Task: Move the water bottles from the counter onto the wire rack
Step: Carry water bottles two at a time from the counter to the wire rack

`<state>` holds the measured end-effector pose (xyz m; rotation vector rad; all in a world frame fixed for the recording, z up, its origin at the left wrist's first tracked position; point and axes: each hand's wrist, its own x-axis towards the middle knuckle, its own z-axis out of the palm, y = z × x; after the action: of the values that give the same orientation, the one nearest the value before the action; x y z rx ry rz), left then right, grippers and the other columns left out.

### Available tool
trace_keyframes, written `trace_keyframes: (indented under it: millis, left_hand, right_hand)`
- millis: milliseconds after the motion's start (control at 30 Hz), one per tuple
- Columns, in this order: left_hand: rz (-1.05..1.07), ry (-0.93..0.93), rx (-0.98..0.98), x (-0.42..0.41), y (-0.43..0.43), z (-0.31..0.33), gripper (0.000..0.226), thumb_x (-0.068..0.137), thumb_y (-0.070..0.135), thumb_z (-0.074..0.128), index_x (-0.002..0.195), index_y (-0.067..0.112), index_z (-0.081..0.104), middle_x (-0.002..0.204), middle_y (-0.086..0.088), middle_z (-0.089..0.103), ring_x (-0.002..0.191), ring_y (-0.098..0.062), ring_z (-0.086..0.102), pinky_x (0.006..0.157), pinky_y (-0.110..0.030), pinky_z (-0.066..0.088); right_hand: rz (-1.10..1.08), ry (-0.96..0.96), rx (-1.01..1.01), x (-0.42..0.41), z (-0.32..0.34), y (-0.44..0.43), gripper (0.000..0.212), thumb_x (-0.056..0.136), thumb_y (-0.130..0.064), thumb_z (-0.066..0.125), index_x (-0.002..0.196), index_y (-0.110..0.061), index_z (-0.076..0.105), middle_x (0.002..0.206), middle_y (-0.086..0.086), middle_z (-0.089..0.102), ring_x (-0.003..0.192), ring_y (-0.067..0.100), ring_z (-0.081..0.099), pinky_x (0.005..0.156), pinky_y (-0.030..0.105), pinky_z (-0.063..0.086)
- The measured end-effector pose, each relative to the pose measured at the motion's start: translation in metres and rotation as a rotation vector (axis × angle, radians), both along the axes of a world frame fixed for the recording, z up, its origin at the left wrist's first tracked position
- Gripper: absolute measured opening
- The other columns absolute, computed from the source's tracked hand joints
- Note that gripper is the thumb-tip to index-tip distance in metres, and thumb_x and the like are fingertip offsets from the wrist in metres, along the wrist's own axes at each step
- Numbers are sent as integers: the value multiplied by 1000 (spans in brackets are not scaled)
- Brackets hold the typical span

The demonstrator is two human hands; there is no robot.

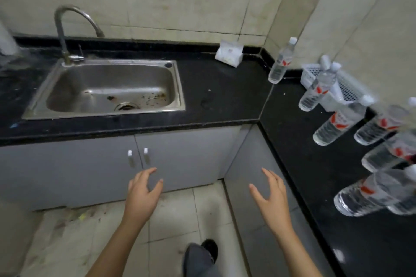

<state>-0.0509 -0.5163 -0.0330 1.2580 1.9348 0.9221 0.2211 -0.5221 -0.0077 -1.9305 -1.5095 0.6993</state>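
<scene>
Several clear water bottles with red-and-white labels and white caps stand on the black counter [225, 87] along its right arm. One bottle [282, 62] stands alone in the corner. Another bottle [316, 90] stands by a white basket, and a third bottle [337, 125] is nearer to me. More bottles crowd the right edge, partly cut off. My left hand [143, 195] and my right hand [270, 198] hang empty with fingers spread, in front of the grey cabinet doors, below the counter. No wire rack is in view.
A steel sink [108, 87] with a curved tap [67, 29] is set into the counter on the left. A white packet [229, 53] leans at the back wall. A white perforated basket [342, 83] stands behind the bottles. Grey cabinets [180, 153] and a dirty tiled floor lie below.
</scene>
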Motion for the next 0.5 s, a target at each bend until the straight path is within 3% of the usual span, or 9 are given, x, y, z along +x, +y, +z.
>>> trace_keyframes:
  millis: [100, 233, 500]
  left_hand:
    - [-51, -7, 15, 30, 64, 6, 35, 89, 15, 53, 123, 8, 51, 131, -12, 48, 126, -28, 37, 102, -38, 30]
    - [-123, 16, 30, 68, 133, 17, 34, 88, 16, 54, 122, 11, 52, 130, -10, 50, 124, -27, 40, 98, -37, 32]
    - [-273, -14, -36, 137, 223, 4, 34, 85, 13, 59, 119, 9, 54, 123, -10, 53, 118, -26, 47, 102, -42, 35]
  right_hand:
    - [-99, 59, 54, 30, -1, 50, 53, 83, -15, 64, 131, -8, 44, 138, 15, 40, 131, 27, 36, 108, 33, 27]
    - [-123, 118, 38, 54, 0, 112, 53, 85, -21, 61, 133, -13, 41, 141, 10, 38, 132, 23, 33, 108, 33, 28]
    - [-208, 110, 38, 103, 3, 192, 55, 84, -21, 63, 134, -15, 40, 141, 6, 37, 132, 18, 32, 105, 25, 27]
